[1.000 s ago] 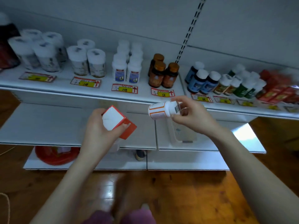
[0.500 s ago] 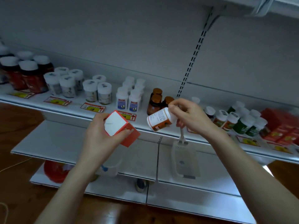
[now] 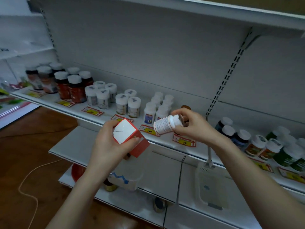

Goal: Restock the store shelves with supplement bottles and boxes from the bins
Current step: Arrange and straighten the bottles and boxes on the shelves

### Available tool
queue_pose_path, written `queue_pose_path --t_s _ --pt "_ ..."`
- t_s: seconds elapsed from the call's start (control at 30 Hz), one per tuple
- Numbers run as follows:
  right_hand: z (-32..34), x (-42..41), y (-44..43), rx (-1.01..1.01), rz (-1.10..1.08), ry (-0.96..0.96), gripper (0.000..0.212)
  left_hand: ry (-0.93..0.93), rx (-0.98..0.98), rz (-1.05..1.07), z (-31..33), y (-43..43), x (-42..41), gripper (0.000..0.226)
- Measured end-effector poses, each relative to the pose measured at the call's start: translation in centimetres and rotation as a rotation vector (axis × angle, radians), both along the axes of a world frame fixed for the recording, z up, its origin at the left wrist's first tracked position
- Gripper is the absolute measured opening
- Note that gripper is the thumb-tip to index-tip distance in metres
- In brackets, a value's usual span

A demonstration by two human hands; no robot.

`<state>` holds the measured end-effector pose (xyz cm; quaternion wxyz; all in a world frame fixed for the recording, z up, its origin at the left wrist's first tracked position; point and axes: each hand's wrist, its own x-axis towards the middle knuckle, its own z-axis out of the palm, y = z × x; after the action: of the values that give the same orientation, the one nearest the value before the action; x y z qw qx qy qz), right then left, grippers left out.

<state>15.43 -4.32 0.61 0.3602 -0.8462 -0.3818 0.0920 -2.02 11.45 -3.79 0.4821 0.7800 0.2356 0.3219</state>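
Note:
My left hand [image 3: 109, 146] grips a red and white box [image 3: 130, 138] in front of the shelf edge, its white end facing up. My right hand [image 3: 193, 126] holds a white supplement bottle [image 3: 165, 125] by its cap end, tilted with the base pointing left. Both are level with the stocked shelf [image 3: 99, 104], close to the small white bottles [image 3: 156, 108]. An amber bottle [image 3: 185, 107] is mostly hidden behind my right hand.
The shelf carries dark red jars [image 3: 69, 86] and white-capped jars [image 3: 102, 96] at left, blue and green bottles [image 3: 264, 142] at right. Below, a shelf holds a clear bin [image 3: 212, 187]. A red basin [image 3: 77, 172] and a cord [image 3: 29, 187] lie on the wooden floor.
The view has tilted up and left, so the shelf sits lower in the frame. Both hands rose toward the shelf edge, and the bottle turned so its base points left and down.

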Motion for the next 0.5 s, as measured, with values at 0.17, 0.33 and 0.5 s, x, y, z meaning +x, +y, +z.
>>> queue_pose_path --t_s 0.17,0.33,0.5 --pt "0.5 0.4 -2.0 0.065 -0.254 0.019 0.025 -0.021 -0.008 -0.121 0.7 0.4 2.8 0.061" --pt "1.5 0.1 -6.6 0.145 -0.599 -0.033 0.03 0.011 0.024 -0.335 0.7 -1.0 6.2 0.059" --pt "2.2 0.0 -12.0 0.19 -0.823 -0.128 0.045 0.014 0.024 -0.519 0.9 -4.1 9.2 0.07"
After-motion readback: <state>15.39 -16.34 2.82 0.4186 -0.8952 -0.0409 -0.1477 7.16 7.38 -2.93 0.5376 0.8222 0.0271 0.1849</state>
